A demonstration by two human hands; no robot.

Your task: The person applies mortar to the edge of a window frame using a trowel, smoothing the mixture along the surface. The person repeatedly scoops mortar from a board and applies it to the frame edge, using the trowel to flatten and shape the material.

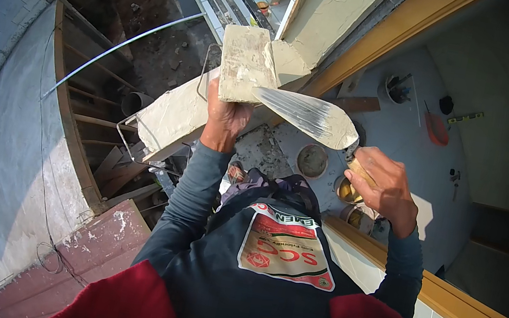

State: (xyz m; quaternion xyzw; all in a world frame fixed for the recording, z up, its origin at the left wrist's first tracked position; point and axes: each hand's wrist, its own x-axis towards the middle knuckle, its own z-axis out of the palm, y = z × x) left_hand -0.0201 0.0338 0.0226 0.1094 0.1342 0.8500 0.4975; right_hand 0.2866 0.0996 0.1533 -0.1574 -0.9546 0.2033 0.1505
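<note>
My left hand grips a rectangular plastering float from below, its flat face turned up and smeared with cream plaster. The fingers are partly hidden under it. From the right, a pointed trowel reaches across, its tip touching or just over the float's near right corner. Plaster streaks coat the blade. My right hand is closed around the trowel's wooden handle. Just beyond and left of the float runs a pale plastered ledge, with bent metal clamps about it.
Below stand a bucket of grey mix and a bucket with tools. A red basin and a spirit level lie farther right. An orange-brown wooden frame borders the right. Leftward, a gap drops beside a curved wall.
</note>
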